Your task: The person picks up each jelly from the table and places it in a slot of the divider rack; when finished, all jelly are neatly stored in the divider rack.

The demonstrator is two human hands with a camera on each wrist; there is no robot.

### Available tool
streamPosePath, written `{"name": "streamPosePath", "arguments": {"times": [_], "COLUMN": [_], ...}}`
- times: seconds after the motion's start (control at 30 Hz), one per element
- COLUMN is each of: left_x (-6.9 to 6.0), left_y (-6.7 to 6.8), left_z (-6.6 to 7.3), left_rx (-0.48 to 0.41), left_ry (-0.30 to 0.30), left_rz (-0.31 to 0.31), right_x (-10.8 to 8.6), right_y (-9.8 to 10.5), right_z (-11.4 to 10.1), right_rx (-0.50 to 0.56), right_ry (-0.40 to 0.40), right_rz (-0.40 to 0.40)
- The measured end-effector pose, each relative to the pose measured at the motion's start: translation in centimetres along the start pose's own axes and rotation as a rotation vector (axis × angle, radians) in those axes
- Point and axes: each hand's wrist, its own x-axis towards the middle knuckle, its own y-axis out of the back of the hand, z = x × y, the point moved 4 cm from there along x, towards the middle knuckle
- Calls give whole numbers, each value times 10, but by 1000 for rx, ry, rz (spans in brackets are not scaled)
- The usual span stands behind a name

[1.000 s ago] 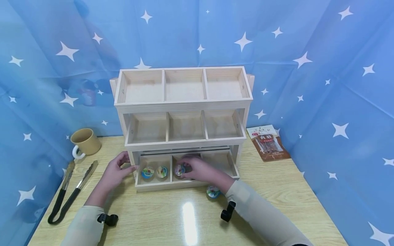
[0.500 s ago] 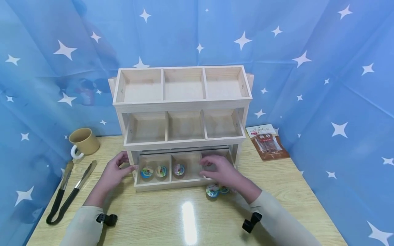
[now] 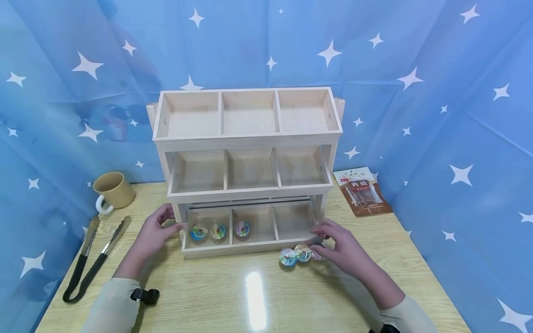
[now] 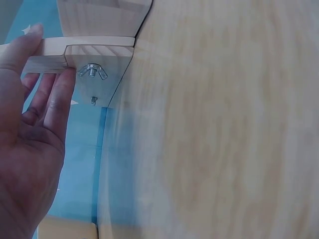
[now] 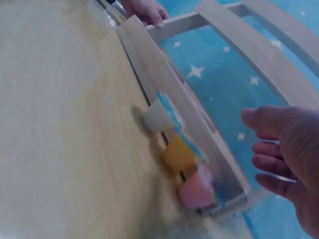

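A three-tier wooden shelf (image 3: pixel 247 142) stands at the back of the table. Its left end is pinched by my left hand (image 3: pixel 155 233); in the left wrist view the thumb and fingers (image 4: pixel 59 102) lie on opposite faces of the wood. Two jelly cups (image 3: pixel 218 231) sit in the bottom tier's left compartment and one jelly cup (image 3: pixel 242 228) in the middle one. Before the tier's front, a white jelly cup (image 5: pixel 160 115), a yellow one (image 5: pixel 180 153) and a pink one (image 5: pixel 197 189) form a row. Holding nothing, my right hand (image 3: pixel 343 249) hovers beside the pink cup, fingers loosely bent.
At the left are a tan mug (image 3: pixel 114 190) with a white handle and black-handled tongs (image 3: pixel 96 261). A brown and white packet (image 3: pixel 362 193) lies at the back right. Blue star-printed cloth (image 3: pixel 258 41) hangs behind the table (image 3: pixel 200 296).
My right hand let go of a jelly cup in the middle compartment and moved right, past the tier's right end. The row of cups in front is now uncovered. My left hand stayed.
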Motion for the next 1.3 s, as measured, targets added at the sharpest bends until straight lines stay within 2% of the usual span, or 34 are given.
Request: {"name": "streamPosePath", "arguments": {"times": [0.13,0.47,1.0,1.3], "left_x": [1,1,0,0], "left_y": [0,0,0,0], "left_z": [1,-2,-1,-2], "left_rx": [-4,-11,-21,-17], "left_ry": [2,13,12,10], "left_rz": [-2,-8,-10,-8], "right_x": [-16,-38,-44,-45], "right_y": [5,8,-16,-24], "right_z": [4,14,26,30], "right_rx": [-34,-66,-35,-59], "right_ry": [5,-74,-90,-86], "right_rz": [25,18,25,37]}}
